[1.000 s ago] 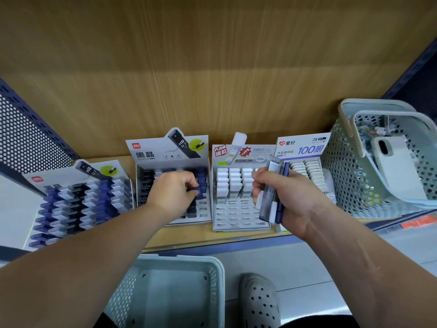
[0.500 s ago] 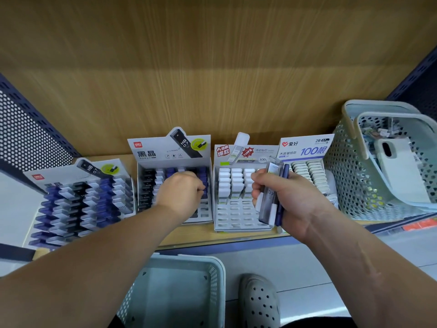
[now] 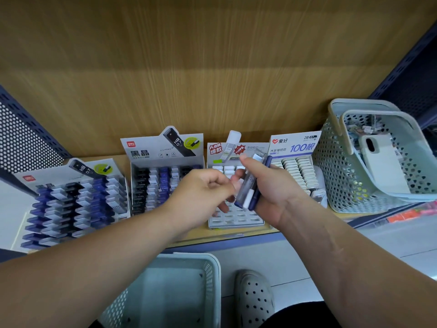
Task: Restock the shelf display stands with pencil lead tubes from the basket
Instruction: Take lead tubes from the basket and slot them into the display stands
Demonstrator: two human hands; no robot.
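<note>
My right hand [image 3: 274, 192] grips a bundle of pencil lead tubes [image 3: 248, 188], dark, white and blue, upright in front of the white display stand [image 3: 233, 218]. My left hand [image 3: 201, 195] is just left of the bundle with curled fingers, its blurred fingertips at the tubes' lower ends; whether they pinch a tube I cannot tell. Left of it stand two display stands [image 3: 163, 162] [image 3: 71, 200] filled with black, white and blue tubes. A fourth stand [image 3: 295, 166] holds white tubes on the right.
A pale green perforated basket [image 3: 343, 181] sits on the shelf at the right, with a phone [image 3: 383, 162] and small items inside. Another basket [image 3: 179, 292] stands on the floor below, next to a perforated shoe [image 3: 254, 297]. A wooden back panel rises behind the stands.
My left hand has left the second display stand and moved right to the bundle in my right hand. The right hand has stayed almost in place.
</note>
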